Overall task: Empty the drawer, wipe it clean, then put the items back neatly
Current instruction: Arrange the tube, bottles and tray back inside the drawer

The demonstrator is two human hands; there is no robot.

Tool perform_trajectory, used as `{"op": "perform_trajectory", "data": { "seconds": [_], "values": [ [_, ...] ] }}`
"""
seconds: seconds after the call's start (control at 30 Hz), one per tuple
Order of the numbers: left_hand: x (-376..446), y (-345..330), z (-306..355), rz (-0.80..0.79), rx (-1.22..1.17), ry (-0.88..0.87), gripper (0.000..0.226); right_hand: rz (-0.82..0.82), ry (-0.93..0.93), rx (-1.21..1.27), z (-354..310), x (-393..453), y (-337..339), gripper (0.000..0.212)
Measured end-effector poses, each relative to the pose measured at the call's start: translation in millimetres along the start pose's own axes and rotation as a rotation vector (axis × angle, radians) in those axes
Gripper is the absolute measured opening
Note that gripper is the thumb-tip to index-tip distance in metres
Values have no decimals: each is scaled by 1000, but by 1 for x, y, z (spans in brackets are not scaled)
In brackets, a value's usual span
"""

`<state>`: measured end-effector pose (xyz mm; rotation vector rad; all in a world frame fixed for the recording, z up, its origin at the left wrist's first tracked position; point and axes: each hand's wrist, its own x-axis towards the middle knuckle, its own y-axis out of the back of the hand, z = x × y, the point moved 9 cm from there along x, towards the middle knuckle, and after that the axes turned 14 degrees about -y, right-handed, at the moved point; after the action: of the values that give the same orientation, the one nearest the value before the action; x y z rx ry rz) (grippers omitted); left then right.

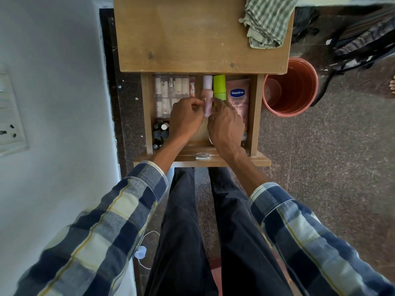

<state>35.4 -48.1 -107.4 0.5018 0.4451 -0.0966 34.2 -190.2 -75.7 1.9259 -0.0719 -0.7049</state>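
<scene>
**Reaching into an open drawer of toiletries**

Looking down, a wooden drawer point(147, 116) stands pulled out from under a small bench point(192, 39). Both hands meet at its middle. The left hand point(186, 119) is curled with fingertips touching a pink bottle point(207, 92); the right hand point(226, 124) has fingers bent against a green bottle point(219, 87). Whether either truly grips cannot be told. A pink Vaseline tube point(239, 97) lies at right, small dark bottles point(160, 133) at front left. A checked cloth point(267, 22) lies on the bench.
</scene>
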Motion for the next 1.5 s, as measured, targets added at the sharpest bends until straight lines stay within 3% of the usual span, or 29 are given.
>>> {"op": "perform_trajectory", "data": {
  "seconds": [0.3,0.43,0.6,0.9,1.07,1.2,1.3,1.5],
  "values": [
    [-2,8,5,5,125,-118,32,-104,87,-145,-6,-2,-18,47],
    [-1,12,9,17,231,-180,37,-73,97,-120,-5,1,-15,49],
    [-1,21,6,56,217,-168,32,-121,121,-49,-7,-1,-12,65],
    [-3,22,6,29,227,-142,41,-123,154,-92,-9,-1,-11,89],
    [0,31,22,7,377,-236,41,-119,176,-102,-19,12,-9,71],
    [9,24,33,-141,624,-313,58,-89,186,-98,-26,19,-4,63],
    [11,18,32,-228,733,-322,51,-99,197,-105,-32,19,-5,60],
    [5,19,29,-199,707,-307,45,-134,236,-124,-32,10,-17,61]
  ]
}}
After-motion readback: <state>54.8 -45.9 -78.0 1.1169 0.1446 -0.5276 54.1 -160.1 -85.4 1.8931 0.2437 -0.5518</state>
